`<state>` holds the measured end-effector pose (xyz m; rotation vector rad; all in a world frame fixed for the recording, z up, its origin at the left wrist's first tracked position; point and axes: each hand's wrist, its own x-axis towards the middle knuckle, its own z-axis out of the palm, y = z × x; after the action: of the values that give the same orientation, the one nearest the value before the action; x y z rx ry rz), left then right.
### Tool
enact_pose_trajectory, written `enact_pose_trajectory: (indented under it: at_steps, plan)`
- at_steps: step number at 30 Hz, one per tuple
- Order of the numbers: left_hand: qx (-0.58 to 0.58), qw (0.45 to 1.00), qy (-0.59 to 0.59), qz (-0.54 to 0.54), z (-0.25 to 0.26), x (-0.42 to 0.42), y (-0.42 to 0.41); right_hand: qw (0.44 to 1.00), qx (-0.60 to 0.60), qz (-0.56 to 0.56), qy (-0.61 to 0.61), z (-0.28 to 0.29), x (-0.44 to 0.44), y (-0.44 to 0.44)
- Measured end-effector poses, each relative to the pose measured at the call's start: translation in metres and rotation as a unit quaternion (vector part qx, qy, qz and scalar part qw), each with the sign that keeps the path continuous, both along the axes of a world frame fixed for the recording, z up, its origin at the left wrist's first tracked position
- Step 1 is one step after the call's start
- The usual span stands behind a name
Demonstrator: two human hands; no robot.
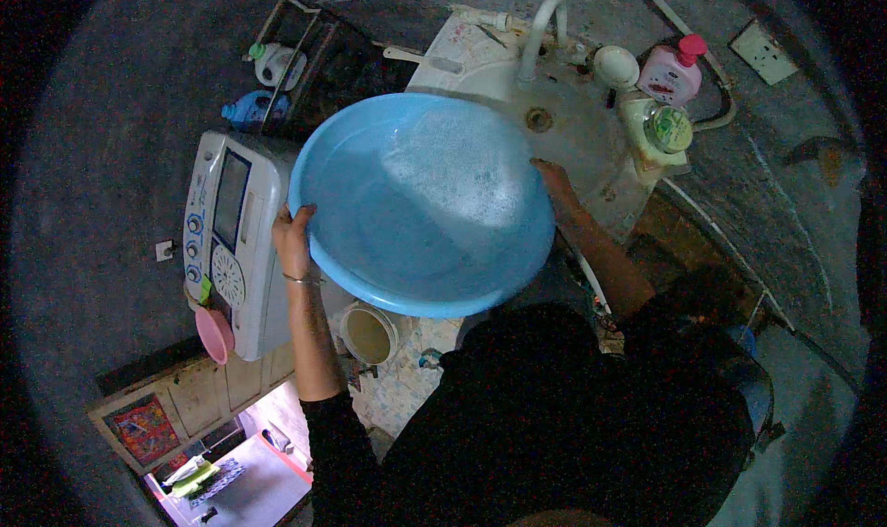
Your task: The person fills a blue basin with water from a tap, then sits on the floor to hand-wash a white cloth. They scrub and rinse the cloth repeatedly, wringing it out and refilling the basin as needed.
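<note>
A large round blue plastic basin (pixel 388 264) is held up before me, one side over the sink. White suds (pixel 461 170) float on the water in it, gathered at the far right. My left hand (pixel 292 232) grips the basin's left rim, its thumb on the inside edge and a thin bracelet at the wrist. On the opposite rim is my right hand (pixel 552 184), whose fingers are mostly hidden behind the basin. The washbasin sink (pixel 589 139) shows its drain just beyond the right rim, with a white curved faucet (pixel 537 35) above.
Left stands a twin-tub washing machine (pixel 267 250) with a pink bowl (pixel 215 334) at its edge. A bucket (pixel 371 333) is on the floor below. Around the sink are a brush (pixel 426 61), a pink pump bottle (pixel 671 73) and a green-lidded jar (pixel 669 129). Detergent bottles (pixel 277 66) sit on a rack.
</note>
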<state>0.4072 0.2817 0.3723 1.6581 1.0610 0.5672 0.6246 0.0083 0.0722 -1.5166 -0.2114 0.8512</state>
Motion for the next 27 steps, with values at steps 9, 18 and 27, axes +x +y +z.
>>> enact_pose_trajectory:
  at_steps: [9,18,27]
  plan:
    - [-0.014,0.999,-0.038,-0.016,0.021,0.038,-0.017,0.995,-0.018,0.036,0.091,0.046,0.015,0.001]
    - [-0.033,0.995,-0.036,-0.088,0.041,0.093,-0.044,0.983,-0.029,-0.053,0.173,0.047,0.018,-0.008]
    - [-0.013,0.982,-0.043,-0.181,0.056,0.139,-0.083,0.982,-0.032,-0.088,0.164,0.055,0.014,0.014]
